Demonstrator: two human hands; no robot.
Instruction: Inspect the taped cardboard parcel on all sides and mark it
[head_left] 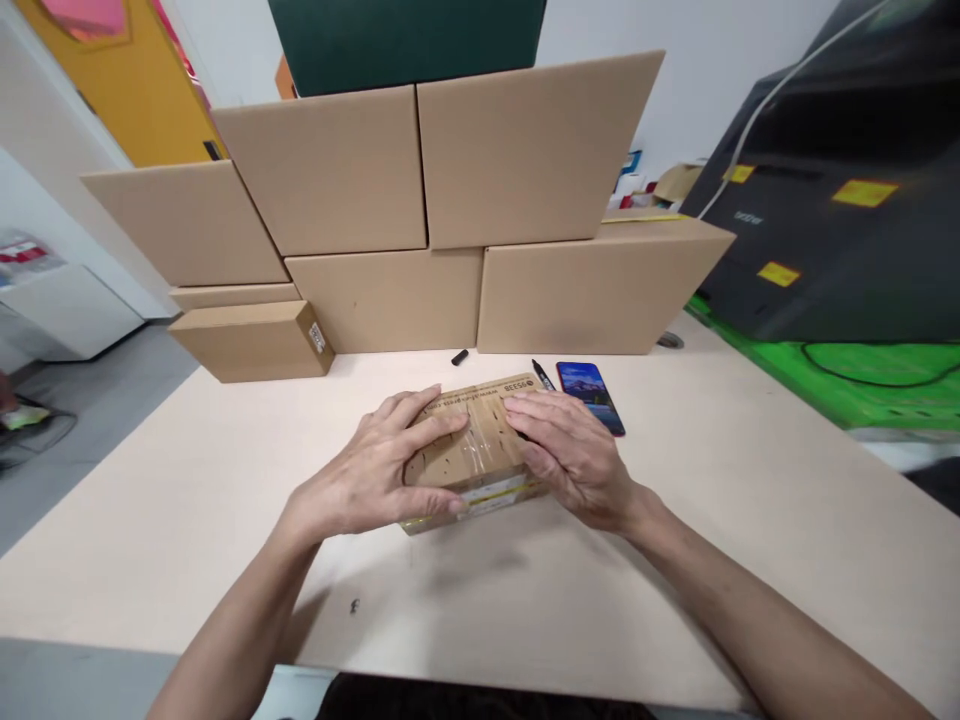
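A small brown cardboard parcel (480, 445) with printed text and shiny clear tape is tilted a little above the white table (187, 500). My left hand (386, 460) grips its left side, fingers over the top and thumb along the near edge. On the right side my right hand (574, 450) holds the parcel, its fingers over the top face. Just behind the parcel lies an uncapped black marker (543, 375), and its black cap (460, 357) rests farther left. A phone with a lit screen (590, 396) lies beyond my right hand.
Large cardboard boxes (382, 300) are stacked along the table's back, with a dark green box (409, 40) on top. A flatter box (255, 340) stands at the back left. At the right are a big black object (847, 220) and a green surface (885, 390).
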